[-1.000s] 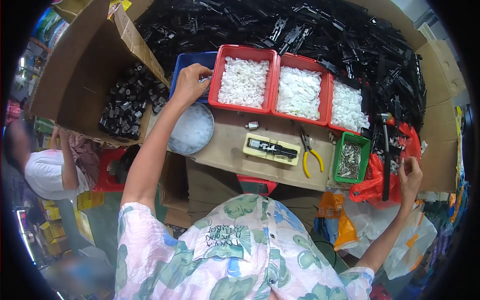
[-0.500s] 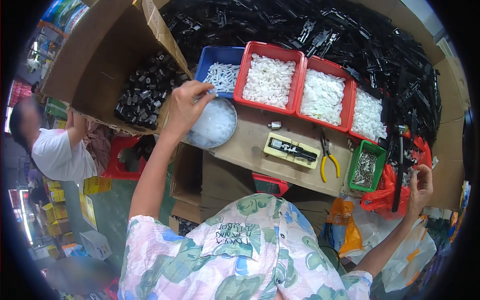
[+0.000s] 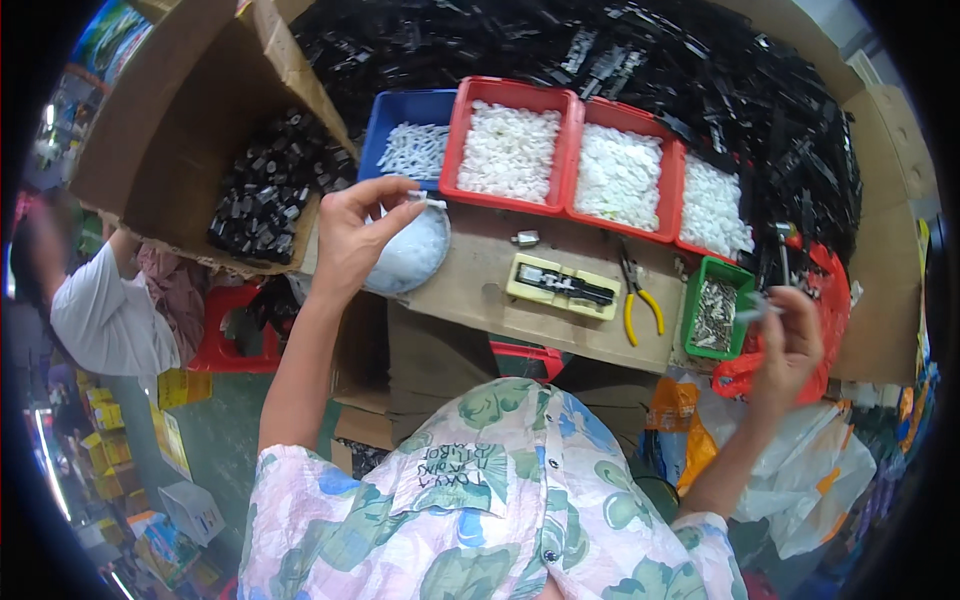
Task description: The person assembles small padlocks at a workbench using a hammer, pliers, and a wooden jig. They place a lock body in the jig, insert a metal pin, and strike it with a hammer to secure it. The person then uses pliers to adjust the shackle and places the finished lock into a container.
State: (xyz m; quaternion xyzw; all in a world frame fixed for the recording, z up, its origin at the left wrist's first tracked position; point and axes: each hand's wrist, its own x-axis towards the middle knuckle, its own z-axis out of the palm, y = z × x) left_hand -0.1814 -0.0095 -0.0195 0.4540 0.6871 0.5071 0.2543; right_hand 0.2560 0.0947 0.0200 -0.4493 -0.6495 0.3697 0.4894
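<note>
My left hand (image 3: 352, 240) is closed in a pinch on a small white plastic pin (image 3: 428, 200), just above a round dish (image 3: 412, 252) of whitish, jelly-like stuff. Behind the dish stands a blue bin (image 3: 374, 140) of similar white pins. On the right, my right hand (image 3: 785, 350) pinches a small greyish piece (image 3: 760, 308), smeared by motion, beside a green bin (image 3: 692, 305) of small metal pins. Between my hands, a black mechanism (image 3: 565, 285) lies in a pale yellow block (image 3: 522, 288). Near it are yellow-handled pliers (image 3: 640, 300) and a small metal cylinder (image 3: 525, 238).
Red bins (image 3: 570, 165) of white discs line the back of the board. Black parts (image 3: 480, 40) are heaped beyond them. At left, an open carton (image 3: 150, 150) holds short dark cylinders. A red plastic bag (image 3: 825, 330) lies at right. Another person (image 3: 115, 310) sits at far left.
My right hand has moved left from the hammer-like tool and red bag to beside the green bin. The left hand stays near the dish, its white pin now more visible. The view has shifted slightly.
</note>
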